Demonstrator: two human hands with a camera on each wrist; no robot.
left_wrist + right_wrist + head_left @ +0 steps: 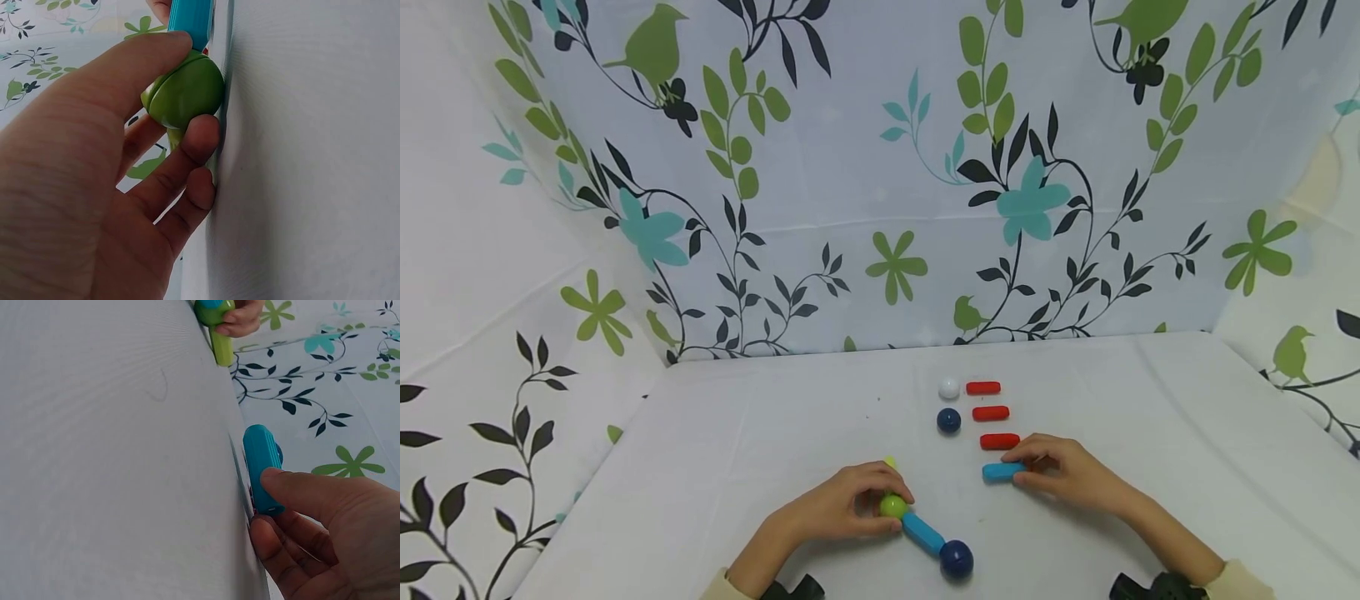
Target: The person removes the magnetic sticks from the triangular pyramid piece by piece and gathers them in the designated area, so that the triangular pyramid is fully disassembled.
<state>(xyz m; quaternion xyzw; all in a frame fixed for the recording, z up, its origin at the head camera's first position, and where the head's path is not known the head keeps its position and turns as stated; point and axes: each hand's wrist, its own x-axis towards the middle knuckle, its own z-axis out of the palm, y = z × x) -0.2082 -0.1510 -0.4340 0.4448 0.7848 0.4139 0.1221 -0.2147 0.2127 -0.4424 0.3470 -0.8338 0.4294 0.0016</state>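
In the head view my left hand [842, 502] grips a lime green ball [893, 506] between thumb and fingers. A blue stick [922, 533] joins this ball to a large dark blue ball [957, 560] near the front. From the ball's other side juts a yellow-green stick [222, 349], mostly hidden by my fingers in the head view. My right hand [1070, 473] pinches the end of a separate blue stick [1000, 472], which lies low over the table, apart from the joined pieces.
Beyond my right hand, three red sticks [991, 413] lie in a column on the white table [775, 417]. Left of them sit a white ball [949, 388] and a smaller-looking dark blue ball [949, 421]. A leaf-and-bird patterned cloth [850, 167] hangs behind the table.
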